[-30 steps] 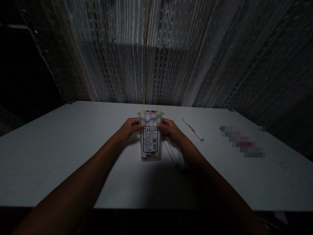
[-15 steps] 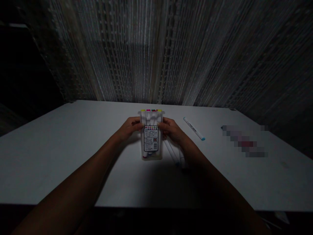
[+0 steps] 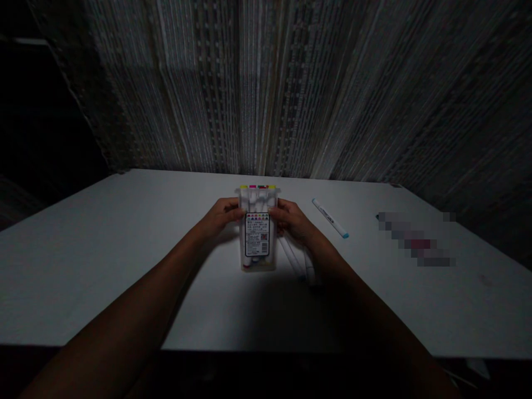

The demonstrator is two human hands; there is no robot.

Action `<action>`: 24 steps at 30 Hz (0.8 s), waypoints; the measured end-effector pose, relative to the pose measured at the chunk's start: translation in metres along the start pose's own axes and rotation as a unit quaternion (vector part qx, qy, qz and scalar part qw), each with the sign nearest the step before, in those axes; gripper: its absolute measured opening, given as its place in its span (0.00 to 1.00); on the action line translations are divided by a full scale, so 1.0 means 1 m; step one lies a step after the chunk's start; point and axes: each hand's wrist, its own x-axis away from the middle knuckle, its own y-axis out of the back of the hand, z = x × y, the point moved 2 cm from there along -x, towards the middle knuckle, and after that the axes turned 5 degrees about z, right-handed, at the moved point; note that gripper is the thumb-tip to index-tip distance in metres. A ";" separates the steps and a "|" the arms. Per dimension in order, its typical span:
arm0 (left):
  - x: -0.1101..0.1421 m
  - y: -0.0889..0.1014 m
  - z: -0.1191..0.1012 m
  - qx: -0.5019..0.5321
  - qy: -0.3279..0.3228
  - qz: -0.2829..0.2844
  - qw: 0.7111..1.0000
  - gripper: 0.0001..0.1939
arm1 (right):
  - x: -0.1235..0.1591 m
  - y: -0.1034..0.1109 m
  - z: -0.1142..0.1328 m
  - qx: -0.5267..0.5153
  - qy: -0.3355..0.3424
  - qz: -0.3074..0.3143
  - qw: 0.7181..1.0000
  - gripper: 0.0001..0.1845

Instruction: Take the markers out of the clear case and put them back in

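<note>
Both hands gripped a clear marker case [image 3: 257, 233] at mid-table [image 3: 83, 260], left hand [image 3: 219, 217] and right hand [image 3: 292, 220] clasping its sides; a loose marker [image 3: 330, 219] lay near, to the right.

Two bare forearms, sleeveless to the frame's edge; no rings, watch or gloves.
</note>
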 end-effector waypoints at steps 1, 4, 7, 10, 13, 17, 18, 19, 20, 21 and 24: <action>0.000 0.000 0.000 0.002 -0.001 0.002 1.000 0.25 | 0.000 0.000 0.000 -0.001 -0.001 0.001 1.000 0.25; 0.000 0.000 -0.001 0.004 -0.001 0.003 1.000 0.26 | -0.001 0.000 -0.001 -0.004 -0.004 0.005 1.000 0.25; 0.000 0.000 -0.001 0.003 0.002 0.002 1.000 0.26 | -0.001 0.001 -0.002 -0.007 -0.007 0.007 1.000 0.25; 0.000 0.000 -0.001 0.001 0.001 0.002 1.000 0.26 | -0.001 0.001 -0.002 -0.005 -0.003 0.005 1.000 0.24; 0.000 0.000 0.000 -0.001 -0.003 0.003 1.000 0.26 | -0.001 0.001 -0.001 -0.002 0.000 0.009 1.000 0.25; -0.001 0.001 0.003 -0.005 0.001 -0.001 1.000 0.26 | -0.001 0.001 -0.002 -0.004 0.002 0.012 1.000 0.24; -0.001 0.001 0.003 -0.005 0.004 -0.004 1.000 0.26 | -0.002 0.001 -0.002 -0.004 0.003 0.011 1.000 0.25; -0.001 0.001 0.003 -0.004 0.007 -0.008 1.000 0.27 | -0.002 0.001 -0.002 -0.004 0.004 0.011 1.000 0.25; -0.001 0.001 0.003 -0.004 0.010 -0.011 1.000 0.27 | -0.002 0.001 -0.002 -0.004 0.005 0.011 1.000 0.25; 0.000 0.001 0.002 -0.004 0.013 -0.013 1.000 0.28 | -0.002 0.001 -0.002 -0.005 0.005 0.012 1.000 0.25; 0.000 0.000 0.001 -0.002 0.014 -0.018 1.000 0.28 | -0.002 0.001 -0.002 -0.006 0.004 0.016 1.000 0.24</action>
